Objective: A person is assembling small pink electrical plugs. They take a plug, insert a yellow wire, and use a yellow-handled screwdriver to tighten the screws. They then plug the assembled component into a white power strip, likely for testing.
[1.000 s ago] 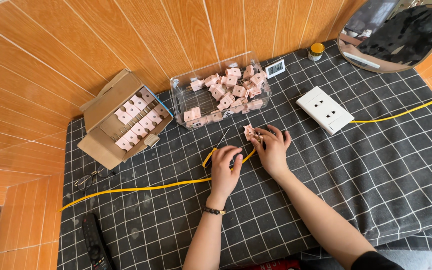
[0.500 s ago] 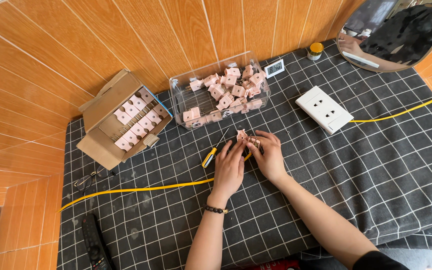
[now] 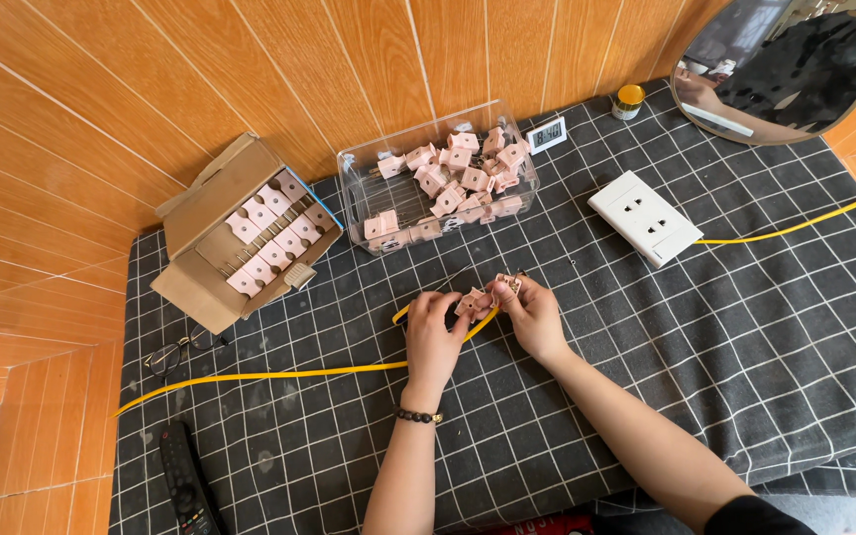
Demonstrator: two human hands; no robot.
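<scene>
Dark grid-check cloth [image 3: 646,396] over table, orange tiled wall behind. Left hand [image 3: 435,337] and right hand [image 3: 532,315] both pinching pink socket module [image 3: 475,300] at yellow cable [image 3: 279,374] end, mid-table. Clear bin [image 3: 438,183] and cardboard box [image 3: 240,233] both hold modules; share finished not discernible.

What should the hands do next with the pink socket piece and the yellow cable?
Probably keep the left hand steadying the yellow cable while the right hand seats the pink socket piece onto its end: both hands meet there, the piece between the fingertips.
</scene>
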